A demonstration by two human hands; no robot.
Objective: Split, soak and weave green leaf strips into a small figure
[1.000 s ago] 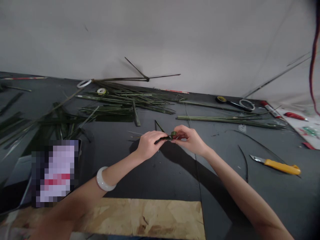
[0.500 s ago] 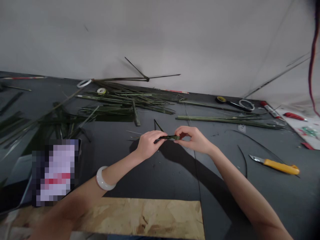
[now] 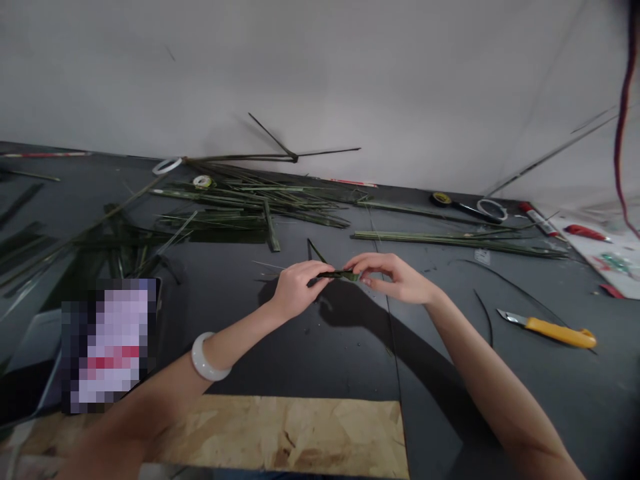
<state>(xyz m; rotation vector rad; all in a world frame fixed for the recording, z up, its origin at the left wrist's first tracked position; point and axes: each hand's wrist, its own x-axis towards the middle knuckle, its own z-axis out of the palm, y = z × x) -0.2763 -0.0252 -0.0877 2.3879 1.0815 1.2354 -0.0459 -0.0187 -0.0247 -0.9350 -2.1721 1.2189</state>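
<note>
My left hand (image 3: 300, 289) pinches a narrow green leaf strip (image 3: 340, 274) between thumb and fingers, and a white bangle (image 3: 207, 358) sits on that wrist. The strip's far end reaches the fingertips of my right hand (image 3: 395, 279), which curves over it. Whether those fingers grip it or only touch it is hard to tell. A thin dark stalk (image 3: 315, 251) rises from the strip past my left fingers. Part of the strip is hidden behind my left fingers.
Piles of green strips (image 3: 250, 203) lie on the dark work surface (image 3: 340, 360) ahead. A yellow utility knife (image 3: 560, 332) lies at right, near thin black strips (image 3: 483, 320). Tape rolls (image 3: 203, 181) lie at the back. A chipboard sheet (image 3: 280, 433) lies at the near edge.
My right hand has drawn slightly rightward, away from my left hand. The green strip now lies longer and flatter between my hands.
</note>
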